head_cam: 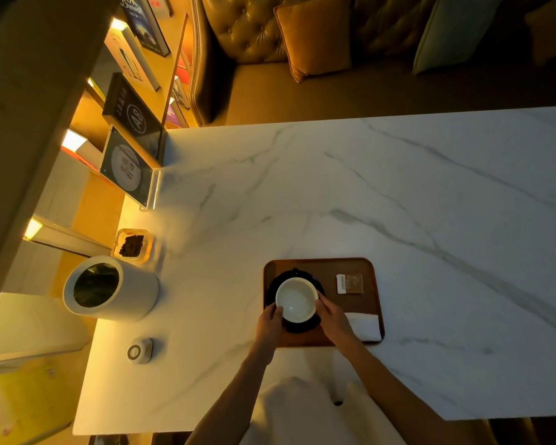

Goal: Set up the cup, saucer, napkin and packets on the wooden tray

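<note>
Cup (pixel 296 299), white w/ dark outside, sat on the dark saucer (pixel 302 326) at the left half of the wooden tray (pixel 321 266). Both hands were on it: left hand (pixel 269 322) w/ fingers at the cup's left rim, right hand (pixel 333 317) at its right rim, each closed lightly round the cup wall. Whether it rested fully or was just being lowered, I couldn't tell. Packets (pixel 350 283) lay at the tray's far right, napkin (pixel 365 326) at the near right, partly under the right wrist. To finish the step well, IMO: centre the cup in the saucer, keep it level, let go w/ both hands evenly, and lift the right wrist w/o dragging the napkin.
</note>
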